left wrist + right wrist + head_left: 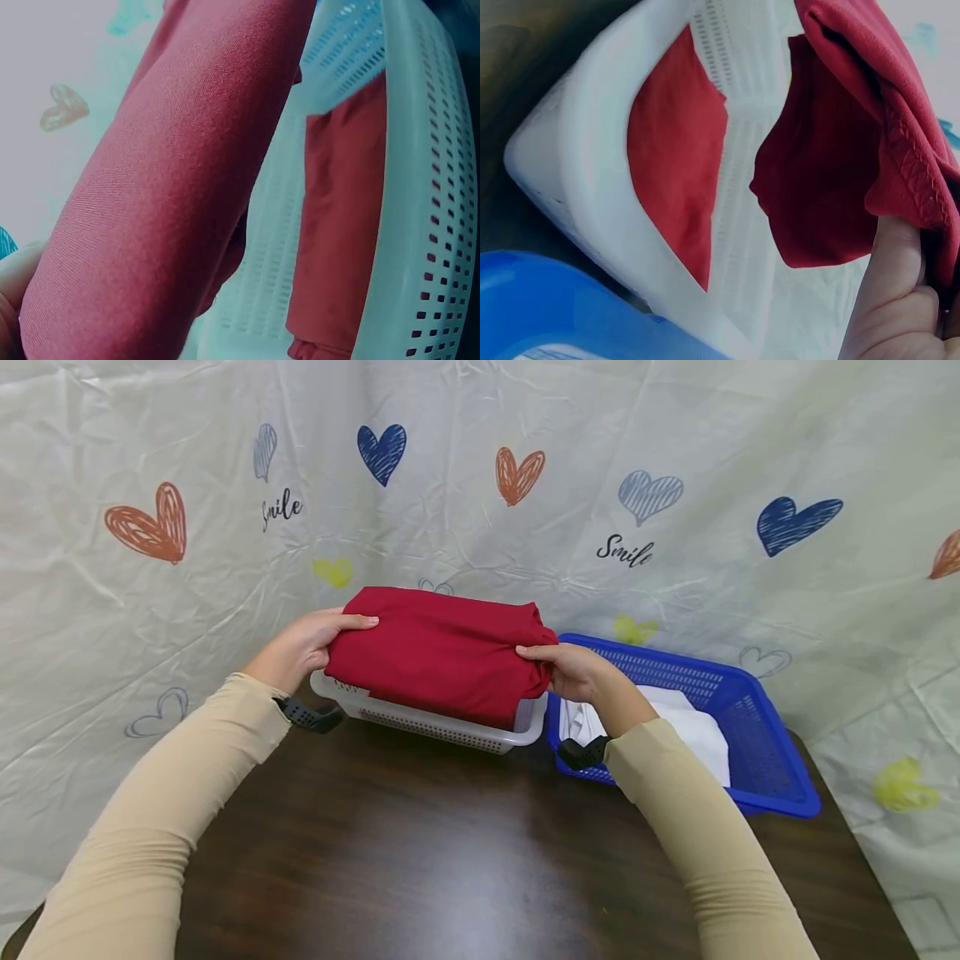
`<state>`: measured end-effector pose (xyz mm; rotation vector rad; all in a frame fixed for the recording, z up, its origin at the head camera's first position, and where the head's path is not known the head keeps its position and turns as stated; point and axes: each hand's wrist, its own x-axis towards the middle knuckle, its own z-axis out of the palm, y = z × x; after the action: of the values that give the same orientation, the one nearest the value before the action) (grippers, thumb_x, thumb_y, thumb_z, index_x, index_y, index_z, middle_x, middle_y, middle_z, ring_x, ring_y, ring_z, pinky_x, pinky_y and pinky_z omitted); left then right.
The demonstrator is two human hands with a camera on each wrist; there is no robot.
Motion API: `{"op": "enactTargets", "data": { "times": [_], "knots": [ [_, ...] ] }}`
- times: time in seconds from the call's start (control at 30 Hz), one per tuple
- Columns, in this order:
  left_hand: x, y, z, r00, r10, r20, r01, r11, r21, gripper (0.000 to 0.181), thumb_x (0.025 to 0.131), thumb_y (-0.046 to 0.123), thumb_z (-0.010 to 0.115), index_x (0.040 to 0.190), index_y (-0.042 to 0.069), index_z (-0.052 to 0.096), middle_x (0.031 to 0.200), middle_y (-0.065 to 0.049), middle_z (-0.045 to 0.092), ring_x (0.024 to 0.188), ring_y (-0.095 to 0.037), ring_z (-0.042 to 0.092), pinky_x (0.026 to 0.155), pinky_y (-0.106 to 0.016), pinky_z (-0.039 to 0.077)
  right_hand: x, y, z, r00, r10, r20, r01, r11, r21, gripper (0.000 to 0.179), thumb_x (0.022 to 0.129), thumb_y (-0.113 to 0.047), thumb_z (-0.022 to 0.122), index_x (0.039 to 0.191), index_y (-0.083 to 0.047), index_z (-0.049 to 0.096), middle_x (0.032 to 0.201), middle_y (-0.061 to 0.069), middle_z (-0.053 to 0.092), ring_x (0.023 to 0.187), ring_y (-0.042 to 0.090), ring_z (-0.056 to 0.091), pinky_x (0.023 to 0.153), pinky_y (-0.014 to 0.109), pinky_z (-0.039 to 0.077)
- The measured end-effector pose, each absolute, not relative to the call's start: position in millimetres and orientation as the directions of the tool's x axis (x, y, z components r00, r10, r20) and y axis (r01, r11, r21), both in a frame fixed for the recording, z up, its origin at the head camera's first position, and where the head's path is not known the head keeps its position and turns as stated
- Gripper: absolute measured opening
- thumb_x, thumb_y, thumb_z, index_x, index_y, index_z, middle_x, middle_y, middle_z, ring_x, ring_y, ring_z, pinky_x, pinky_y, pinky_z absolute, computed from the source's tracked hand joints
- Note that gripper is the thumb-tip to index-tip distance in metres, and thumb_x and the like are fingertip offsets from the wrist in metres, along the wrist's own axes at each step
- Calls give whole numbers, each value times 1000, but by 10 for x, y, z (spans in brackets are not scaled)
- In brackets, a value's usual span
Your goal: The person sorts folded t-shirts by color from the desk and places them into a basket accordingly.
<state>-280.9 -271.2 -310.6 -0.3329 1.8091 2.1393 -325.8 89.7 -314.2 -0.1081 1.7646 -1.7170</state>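
Note:
A folded red cloth (442, 643) is held up between both hands, above a white plastic basket (435, 731). My left hand (307, 639) grips its left end, thumb on top. At the right end, my right hand (570, 668) pinches the fabric between thumb and fingers; a stitched seam (919, 176) shows there in the right wrist view. Inside the white basket lies another red cloth (337, 217), along the near wall. The fingers under the held cloth are mostly hidden.
A blue plastic basket (765, 735) stands to the right, close beside the white one, with folded white cloth (690, 727) in it. Both sit on a dark wooden table (450, 843). Behind hangs a white curtain (450, 527) printed with hearts.

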Motion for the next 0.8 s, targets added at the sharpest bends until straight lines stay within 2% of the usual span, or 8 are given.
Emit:
{"op": "enactTargets", "data": {
  "times": [0.13, 0.37, 0.63, 0.8],
  "knots": [
    [-2899, -2699, -3111, -924, 75, -376, -383, -138, 913, 58, 97, 28, 63, 148, 16, 38, 86, 6, 69, 71, -13, 71, 65, -29, 61, -3326, 892, -3156, -783, -485, -391, 388, 111, -915, 18, 102, -20, 54, 120, -13, 52, 88, -7, 73, 77, 8, 73, 74, 22, 59],
    [-3035, -2677, -3120, -924, 33, -382, -383, -142, 913, 56, 95, 29, 65, 144, 17, 42, 81, 6, 69, 67, -13, 70, 62, -29, 61, -3433, 875, -3160, -799, -451, -398, 406, 84, -910, 18, 101, -19, 56, 118, -12, 52, 84, -6, 74, 74, 8, 73, 71, 22, 59],
    [-3137, -2615, -3214, -922, -6, -386, -383, -127, 915, 66, 93, 29, 68, 153, 20, 40, 84, 6, 68, 69, -13, 70, 64, -29, 61, -3522, 901, -3301, -807, -392, -442, 450, 76, -890, 24, 100, -20, 60, 121, -14, 50, 84, -6, 74, 73, 8, 73, 71, 23, 60],
    [-3165, -2615, -3319, -923, -7, -385, -381, -119, 917, 65, 95, 27, 66, 153, 17, 39, 83, 7, 67, 68, -12, 70, 63, -29, 61, -3567, 882, -3387, -805, -386, -451, 451, 96, -888, 36, 99, -20, 60, 131, -12, 47, 88, -7, 72, 75, 8, 72, 71, 23, 60]
  ]
}}
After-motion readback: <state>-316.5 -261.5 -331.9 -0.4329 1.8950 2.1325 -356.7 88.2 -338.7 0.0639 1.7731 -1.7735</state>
